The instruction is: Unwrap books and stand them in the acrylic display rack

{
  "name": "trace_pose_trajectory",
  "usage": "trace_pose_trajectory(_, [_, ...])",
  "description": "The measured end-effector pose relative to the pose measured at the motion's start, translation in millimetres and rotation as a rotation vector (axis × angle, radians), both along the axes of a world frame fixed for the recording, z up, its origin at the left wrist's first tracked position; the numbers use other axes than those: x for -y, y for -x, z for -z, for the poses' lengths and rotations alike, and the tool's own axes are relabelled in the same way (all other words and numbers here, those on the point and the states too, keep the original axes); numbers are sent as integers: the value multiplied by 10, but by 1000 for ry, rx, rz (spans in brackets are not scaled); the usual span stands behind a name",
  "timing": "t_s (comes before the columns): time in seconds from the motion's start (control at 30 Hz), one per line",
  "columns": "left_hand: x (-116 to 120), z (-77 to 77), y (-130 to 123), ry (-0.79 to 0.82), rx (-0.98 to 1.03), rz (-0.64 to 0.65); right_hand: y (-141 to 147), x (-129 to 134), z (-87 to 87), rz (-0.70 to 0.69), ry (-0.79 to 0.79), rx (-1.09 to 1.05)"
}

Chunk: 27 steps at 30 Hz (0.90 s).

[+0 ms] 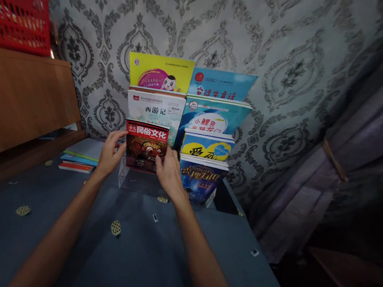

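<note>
A small book with a red title band and a dark picture cover (146, 149) stands upright in the left front of a clear tiered stand (122, 174). My right hand (171, 173) grips its right edge, thumb on the cover and fingers behind. At the left edge is my left hand (110, 154), fingers curved and apart from the thumb, a fingertip at the book's upper corner. Behind rise a white book (154, 108) and a yellow book (161, 72). To the right stand a dark blue book (197, 181), a yellow-and-blue book (208, 146), a teal book (216, 114) and a light blue book (223, 84).
Several thin books (79, 160) lie stacked on the dark blue tablecloth (135, 257), left of the stand. A wooden cabinet (21, 104) with a red basket (17, 10) on top borders the left. Patterned wallpaper (211, 39) backs the table; a tied curtain (320, 178) hangs right.
</note>
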State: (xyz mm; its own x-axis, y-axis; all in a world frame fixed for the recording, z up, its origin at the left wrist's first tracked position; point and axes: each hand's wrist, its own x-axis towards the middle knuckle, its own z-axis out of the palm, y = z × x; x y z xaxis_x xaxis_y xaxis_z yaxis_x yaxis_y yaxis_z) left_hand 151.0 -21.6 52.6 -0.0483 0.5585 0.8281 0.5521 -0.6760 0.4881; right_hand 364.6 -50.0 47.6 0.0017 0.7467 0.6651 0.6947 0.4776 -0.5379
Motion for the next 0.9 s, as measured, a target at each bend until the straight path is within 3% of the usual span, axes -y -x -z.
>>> trace_pose_trajectory(0.23, [-2, -61, 100, -16, 51, -52, 27, 67, -56, -23, -74, -62])
trace_pose_trajectory(0.47, [-163, 87, 688, 35, 169, -393, 68, 238, -207, -64, -134, -116])
trace_pose_trajectory(0.53, [-187, 154, 788, 93, 180, -434, 47, 268, -250, -57, -155, -113])
trace_pose_trajectory(0.63, [-186, 186, 740, 149, 166, -312, 16, 268, -267, -47, -153, -93])
trace_pose_trajectory(0.9, [-54, 41, 318, 181, 8, 65, -16, 165, -181, -53, -82, -19])
